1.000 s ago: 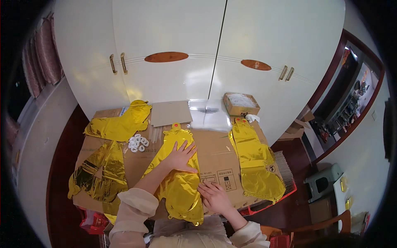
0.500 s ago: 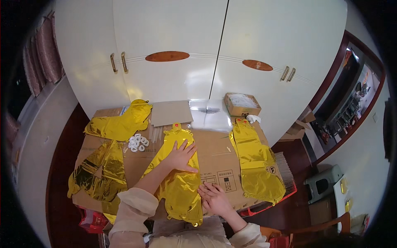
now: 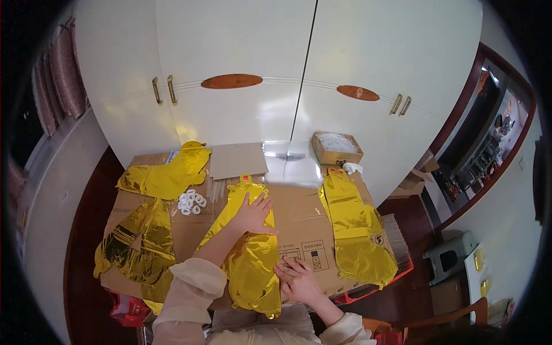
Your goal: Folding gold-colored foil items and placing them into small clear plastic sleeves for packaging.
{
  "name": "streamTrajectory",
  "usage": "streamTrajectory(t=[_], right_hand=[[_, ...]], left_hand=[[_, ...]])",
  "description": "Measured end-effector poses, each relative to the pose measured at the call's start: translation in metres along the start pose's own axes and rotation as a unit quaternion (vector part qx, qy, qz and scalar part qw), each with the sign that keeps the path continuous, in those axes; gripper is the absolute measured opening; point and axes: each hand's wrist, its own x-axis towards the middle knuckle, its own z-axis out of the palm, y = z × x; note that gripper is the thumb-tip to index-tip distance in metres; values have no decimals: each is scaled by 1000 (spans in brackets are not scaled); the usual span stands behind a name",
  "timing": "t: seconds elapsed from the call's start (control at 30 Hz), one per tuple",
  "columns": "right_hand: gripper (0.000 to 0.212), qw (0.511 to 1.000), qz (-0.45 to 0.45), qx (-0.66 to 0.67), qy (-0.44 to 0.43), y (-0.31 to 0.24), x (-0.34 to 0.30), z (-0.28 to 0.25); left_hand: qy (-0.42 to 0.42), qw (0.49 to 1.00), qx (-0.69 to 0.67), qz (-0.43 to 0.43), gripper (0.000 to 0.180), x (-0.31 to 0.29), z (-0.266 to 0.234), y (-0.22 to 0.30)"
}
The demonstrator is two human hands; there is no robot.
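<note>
A flat, uninflated gold foil balloon [image 3: 252,279] lies lengthwise in front of me on a cardboard sheet [image 3: 302,215]. My left hand [image 3: 253,215] rests flat across its upper half, fingers spread and pointing away. Beside its lower right edge is my right hand [image 3: 299,280], fingers loosely bent and apart, the tips at the foil's edge. I see nothing held in either hand. To the right lies a second gold foil balloon [image 3: 356,230]. More gold foil pieces, a curved one [image 3: 167,175] and a crumpled one [image 3: 141,241], spread over the left side.
White rings [image 3: 191,202] are piled left of the middle balloon, near clear strips [image 3: 217,190]. Behind sit a grey-brown card [image 3: 238,161], clear plastic sleeves [image 3: 292,164] and a small box [image 3: 339,148] of white items. White cabinet doors [image 3: 230,34] rise behind the table.
My left hand has shifted slightly on the foil, and its forearm has moved a little to the right. My right hand stays by the balloon's edge. The view has tilted slightly.
</note>
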Motion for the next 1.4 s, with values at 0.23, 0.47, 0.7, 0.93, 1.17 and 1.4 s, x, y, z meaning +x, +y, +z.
streamTrajectory(t=[0.23, 0.47, 0.7, 0.93, 1.17, 1.4], right_hand=[[37, 1000, 6, 4, 5, -1, 0, -1], [38, 1000, 3, 9, 6, -1, 3, -4], [37, 1000, 11, 14, 9, 0, 3, -4], [36, 1000, 16, 18, 15, 1, 3, -2], [35, 999, 25, 15, 18, 0, 2, -1], [33, 999, 33, 24, 7, 1, 0, 1]], left_hand=[[-4, 1000, 10, -20, 123, 8, -3, -3], [58, 998, -3, -7, 93, 13, -3, -11], [104, 994, -17, -19, 74, 25, -2, -22], [149, 982, 16, -116, 74, 39, -3, -27], [126, 975, 9, -180, 78, 41, -19, -12], [59, 996, -55, 43, 84, -27, -11, 24]])
